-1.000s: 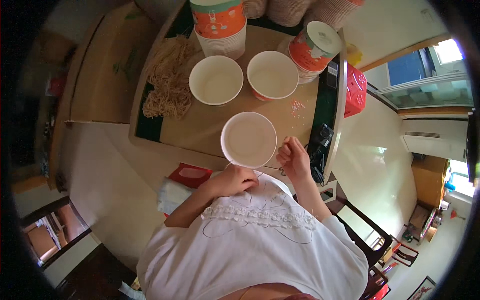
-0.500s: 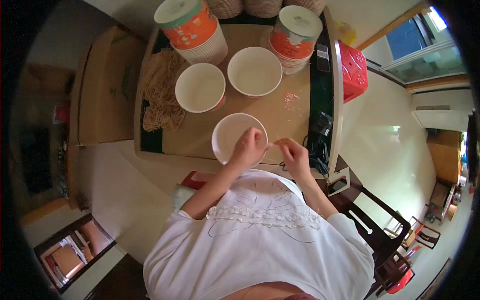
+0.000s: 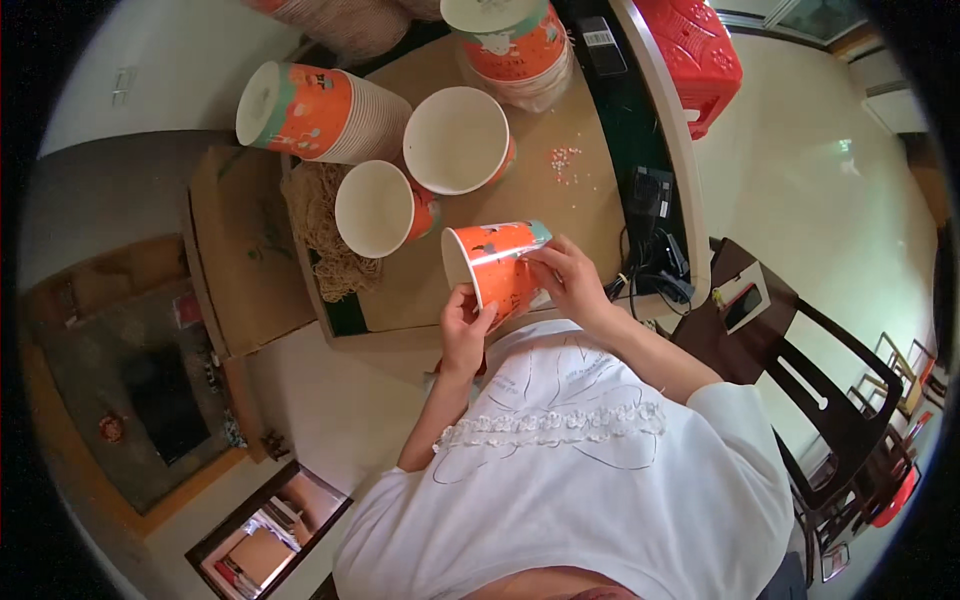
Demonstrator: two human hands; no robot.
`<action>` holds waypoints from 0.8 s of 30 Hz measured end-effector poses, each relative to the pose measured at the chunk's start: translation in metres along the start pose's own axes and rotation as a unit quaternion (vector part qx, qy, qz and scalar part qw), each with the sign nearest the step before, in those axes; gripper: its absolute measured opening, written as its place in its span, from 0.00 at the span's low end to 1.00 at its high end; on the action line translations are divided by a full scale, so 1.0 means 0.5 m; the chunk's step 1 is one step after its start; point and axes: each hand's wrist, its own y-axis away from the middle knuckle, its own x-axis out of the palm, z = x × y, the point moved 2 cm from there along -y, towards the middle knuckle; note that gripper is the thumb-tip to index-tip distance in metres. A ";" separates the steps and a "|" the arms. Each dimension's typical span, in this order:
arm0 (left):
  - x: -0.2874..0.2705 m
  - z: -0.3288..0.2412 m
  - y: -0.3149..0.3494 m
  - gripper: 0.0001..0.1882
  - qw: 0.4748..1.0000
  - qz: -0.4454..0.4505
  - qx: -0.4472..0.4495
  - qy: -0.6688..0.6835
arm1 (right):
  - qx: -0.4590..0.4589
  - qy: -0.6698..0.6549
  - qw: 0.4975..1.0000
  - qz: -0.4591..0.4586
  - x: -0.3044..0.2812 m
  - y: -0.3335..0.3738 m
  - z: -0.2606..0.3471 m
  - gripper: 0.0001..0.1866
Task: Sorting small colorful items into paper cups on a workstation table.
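An orange paper tub (image 3: 500, 262) with a green base band lies tipped on its side above the table's near edge, its mouth facing left. My left hand (image 3: 464, 326) grips it by the lower part of its rim, fingers closed. Against its side wall, near the base, my right hand (image 3: 568, 278) has its fingertips pinched together; what they pinch is too small to tell. Two more tubs stand with their white insides showing, a smaller-looking tub (image 3: 375, 208) and a wider-looking tub (image 3: 456, 140). Behind the smaller-looking one lies a tangle of tan string (image 3: 325, 225).
A stack of nested tubs (image 3: 325, 112) leans at the back left; another stack (image 3: 512, 45) stands at the back. Small white and red bits (image 3: 565, 163) dot the brown board. Black cables (image 3: 660, 262) lie on the right, near a red plastic stool (image 3: 690, 60) and a dark chair (image 3: 830, 390).
The tub before me was upright with a thin strand stretched between my hands; now it is tipped sideways, held in my left hand, with my right fingers at its wall. The view has turned.
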 end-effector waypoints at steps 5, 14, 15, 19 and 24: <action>0.023 -0.027 0.009 0.24 1.000 0.019 0.013 0.005 | -0.042 0.031 0.998 0.021 0.000 0.006 -0.008 0.09; 0.013 0.011 -0.032 0.19 0.999 0.015 -0.022 -0.028 | -0.070 0.030 0.990 0.118 0.043 0.036 -0.010 0.09; 0.011 0.019 -0.036 0.19 0.999 0.017 -0.023 -0.028 | -0.069 0.031 0.990 0.117 0.046 0.038 -0.010 0.09; 0.014 0.031 -0.053 0.17 0.999 -0.032 -0.006 -0.008 | -0.081 0.019 0.988 0.130 0.050 0.041 -0.003 0.10; 0.001 0.030 -0.070 0.16 0.992 -0.032 0.032 -0.120 | -0.098 0.013 0.983 0.154 0.049 0.041 0.005 0.09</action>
